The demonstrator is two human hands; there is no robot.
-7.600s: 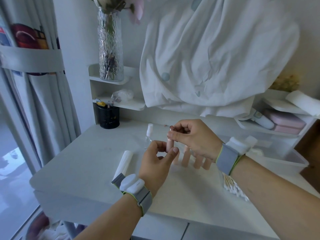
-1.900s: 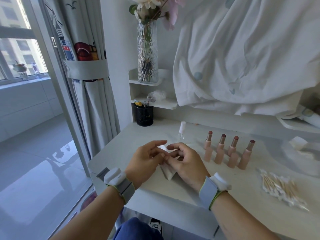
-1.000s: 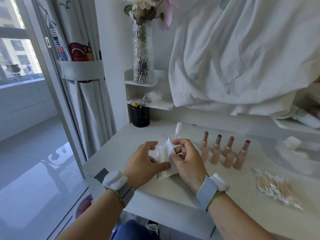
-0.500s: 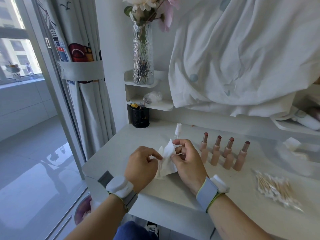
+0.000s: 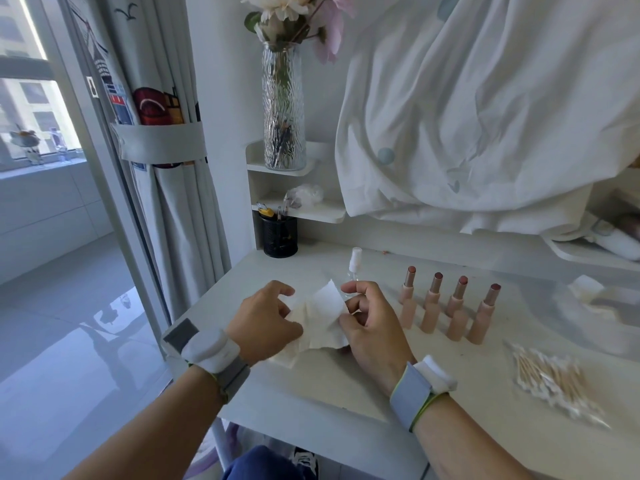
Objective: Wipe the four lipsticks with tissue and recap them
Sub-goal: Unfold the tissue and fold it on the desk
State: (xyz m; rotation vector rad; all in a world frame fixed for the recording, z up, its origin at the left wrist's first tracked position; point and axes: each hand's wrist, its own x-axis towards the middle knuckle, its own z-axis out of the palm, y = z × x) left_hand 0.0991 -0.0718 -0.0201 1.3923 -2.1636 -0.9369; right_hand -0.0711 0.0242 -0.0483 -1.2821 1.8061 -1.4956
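Since half a sec ago both hands have spread the tissue (image 5: 320, 318) wider; it was a bunched wad btwn them, now a flat corner stands up toward the spray bottle (image 5: 354, 268); lipsticks haven't budged.

Head view, the only one: my left hand (image 5: 265, 322) pinches the tissue's left edge, fingers curled onto it; my right hand (image 5: 372, 329) pinches the right edge btwn thumb and forefinger, other fingers curled under; tissue hangs btwn the two just above the desk (image 5: 346, 386), its lower part trailing onto the surface. Four lipsticks (image 5: 459, 308) stand upright in a row just right of my right hand, all uncapped w/ bullets exposed; each seems to stand beside its own pink cap, a bit nearer me; none wiped yet by my reckoning, so I'm at prep, unfolding the sheet.

Risks: thin tissue may tear if I pull the edges apart too hard; my right knuckles are close to the nearest lipstick, so a careless swing could topple it and knock down the rest of the row; a bare bullet hitting the desk would smear or snap. Cotton swabs (image 5: 554, 379) lie loose to the right, well apart from the row.

Hard to tell: my fingertips behind the tissue are hidden; whether the sheet is one ply or folded, can't say; cap vs. base on each pink tube is unclear; far-right shelf items are blurred and cut off.
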